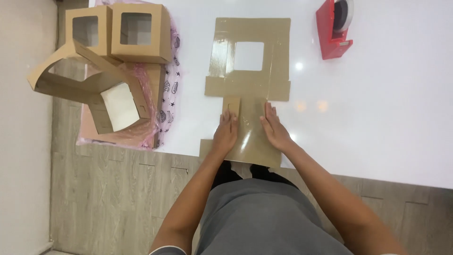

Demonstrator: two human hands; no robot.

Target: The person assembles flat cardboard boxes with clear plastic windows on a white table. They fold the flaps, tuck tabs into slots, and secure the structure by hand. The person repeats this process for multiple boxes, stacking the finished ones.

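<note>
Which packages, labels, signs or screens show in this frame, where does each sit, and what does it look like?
Flat box blank: table centre, brown card with a square window; left hand and right hand press its near panel.
Two assembled window boxes: far left, brown cubes with square windows.
Part-folded boxes: left edge, brown, on pink patterned wrapping.
Tape dispenser: far right, red.
No labels, signs or screens visible.

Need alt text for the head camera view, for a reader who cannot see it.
Both hands, left hand and right hand, press flat on the near part of an unfolded brown cardboard box blank with a square window, lying on a white table. Two assembled window boxes sit far left beside partly folded ones, and a red tape dispenser sits far right.
</note>
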